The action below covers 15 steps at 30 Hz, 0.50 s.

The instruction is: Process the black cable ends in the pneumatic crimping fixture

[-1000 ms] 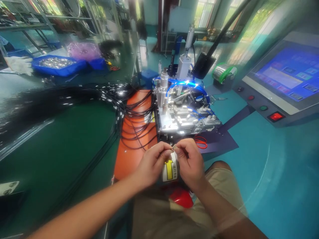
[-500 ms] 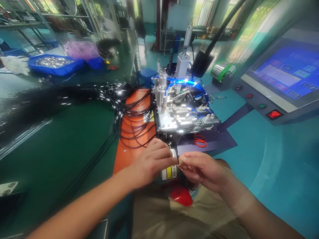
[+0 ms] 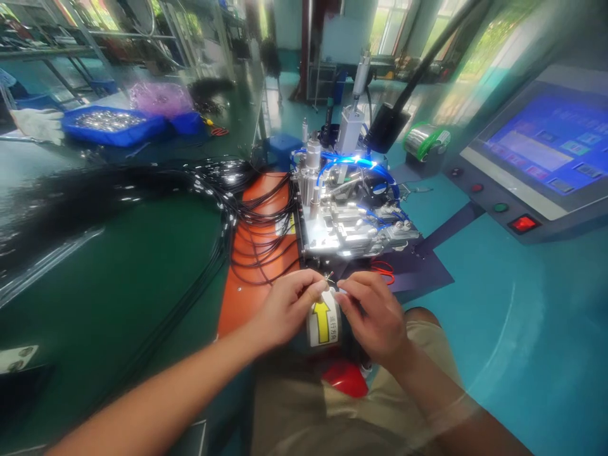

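Observation:
My left hand (image 3: 297, 303) is closed in a pinch on a thin wire end (image 3: 329, 277), whose split tips stick up past the fingertips. Close on its right, my right hand (image 3: 375, 313) has thumb and forefinger nearly together; whether anything lies between them is too small to tell. Both hands are above a white label with a yellow arrow (image 3: 323, 322), in front of the metal machine (image 3: 346, 221). Black cables (image 3: 259, 240) run over the orange surface (image 3: 237, 305) to the machine's left side.
A blue tray (image 3: 116, 134) of small metal parts stands at the back left. The control screen (image 3: 546, 145) is on the right, with a solder spool (image 3: 426, 142) behind the machine. Red-handled scissors (image 3: 384, 271) lie at the machine's front edge. Something red (image 3: 346, 378) is below the hands.
My right hand has turned upward and its fingertips have risen. My left hand's thumb now shows, with the wire tips above it. More of the yellow arrow is uncovered.

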### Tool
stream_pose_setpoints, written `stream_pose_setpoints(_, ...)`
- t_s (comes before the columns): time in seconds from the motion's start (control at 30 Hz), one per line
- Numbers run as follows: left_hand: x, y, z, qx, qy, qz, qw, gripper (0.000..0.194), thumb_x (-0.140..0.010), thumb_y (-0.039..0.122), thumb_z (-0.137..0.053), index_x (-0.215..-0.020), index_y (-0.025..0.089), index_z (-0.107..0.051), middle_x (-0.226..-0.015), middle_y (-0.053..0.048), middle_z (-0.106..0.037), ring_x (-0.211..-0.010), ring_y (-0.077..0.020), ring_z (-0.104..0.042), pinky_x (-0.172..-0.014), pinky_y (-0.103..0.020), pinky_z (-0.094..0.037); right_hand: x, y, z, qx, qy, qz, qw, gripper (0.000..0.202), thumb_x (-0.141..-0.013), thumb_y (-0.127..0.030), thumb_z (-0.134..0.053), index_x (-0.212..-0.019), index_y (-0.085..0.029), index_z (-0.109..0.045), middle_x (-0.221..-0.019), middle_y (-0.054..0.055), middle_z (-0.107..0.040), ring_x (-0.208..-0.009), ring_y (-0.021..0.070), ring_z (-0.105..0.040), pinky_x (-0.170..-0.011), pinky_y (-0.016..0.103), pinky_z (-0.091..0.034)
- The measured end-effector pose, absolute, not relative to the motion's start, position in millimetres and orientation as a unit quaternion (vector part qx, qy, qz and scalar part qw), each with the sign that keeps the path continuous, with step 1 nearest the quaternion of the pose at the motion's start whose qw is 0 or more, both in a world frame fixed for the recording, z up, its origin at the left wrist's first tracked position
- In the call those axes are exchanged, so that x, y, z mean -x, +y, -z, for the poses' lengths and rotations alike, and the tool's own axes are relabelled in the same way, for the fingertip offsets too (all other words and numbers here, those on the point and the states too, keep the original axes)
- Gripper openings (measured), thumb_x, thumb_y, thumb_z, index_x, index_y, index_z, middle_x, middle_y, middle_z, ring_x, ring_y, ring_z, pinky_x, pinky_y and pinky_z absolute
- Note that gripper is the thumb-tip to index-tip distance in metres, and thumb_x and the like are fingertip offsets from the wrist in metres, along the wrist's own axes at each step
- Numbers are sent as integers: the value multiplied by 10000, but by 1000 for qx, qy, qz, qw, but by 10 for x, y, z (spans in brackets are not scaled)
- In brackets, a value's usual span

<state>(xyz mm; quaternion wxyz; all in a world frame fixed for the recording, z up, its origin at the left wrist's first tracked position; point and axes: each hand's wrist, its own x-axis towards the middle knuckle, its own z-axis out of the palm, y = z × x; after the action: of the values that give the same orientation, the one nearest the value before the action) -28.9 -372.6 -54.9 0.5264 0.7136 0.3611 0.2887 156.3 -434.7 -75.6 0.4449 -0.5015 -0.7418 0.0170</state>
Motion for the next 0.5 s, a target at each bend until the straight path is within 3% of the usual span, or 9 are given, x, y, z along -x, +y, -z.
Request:
stream_pose_setpoints(0.17,296,-3712,550,-716,361,-283,526,312,-961,402,-494,-835,156,-638,-758,3,-574,-706,-122,-521,-632,-209,-435,-1551,-4266,818,476,-768,12,428,319,-922,-74,-564,-1182,-250,-616,-1015,71,-616,-881,180,-632,-750,300,-516)
stream_pose_setpoints(0.3,318,-3705,569,-721,349,-283,527,310,-972,398,-483,-843,159,-631,-757,9,-562,-722,-117,-520,-644,-204,-428,-1480,-4209,830,499,-739,1,453,214,-946,-99,-529,-1078,-229,-635,-979,67,-622,-871,176,-624,-755,295,-503)
stream_pose_setpoints(0.5,328,-3707,645,-724,324,-305,527,253,-972,371,-499,-888,166,-621,-768,4,-588,-724,-120,-538,-658,-215,-433,-1330,-4182,821,542,-649,-128,519,133,-982,-218,-487,-883,-206,-575,-863,36,-585,-804,169,-584,-735,296,-473)
